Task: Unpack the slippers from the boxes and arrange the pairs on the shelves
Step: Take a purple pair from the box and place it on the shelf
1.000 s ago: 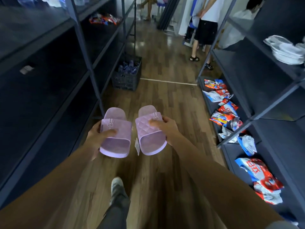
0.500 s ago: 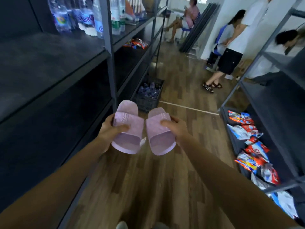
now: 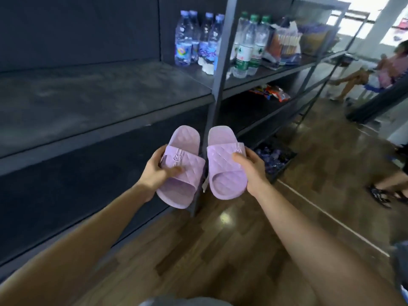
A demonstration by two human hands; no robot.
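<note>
I hold a pair of lilac quilted slippers side by side in front of me, toes toward me. My left hand [image 3: 157, 171] grips the left slipper [image 3: 184, 173] by its strap, thumb on top. My right hand [image 3: 250, 166] grips the right slipper [image 3: 225, 166] the same way. A small tag hangs between the two. Both slippers hover just in front of a dark metal shelf unit, level with the edge of its wide bare shelf [image 3: 92, 111]. No boxes are in view.
Water bottles [image 3: 198, 38] stand at the back right of that shelf, past an upright post [image 3: 218, 85]. Snack packets [image 3: 269, 92] lie one shelf lower. A crate of bottles [image 3: 271, 160] sits on the wooden floor. People stand at the right [image 3: 388, 191].
My view has swung left and up toward the left shelf unit. The slippers rose with both hands and now sit near the bare shelf's edge. My grip on both is unchanged.
</note>
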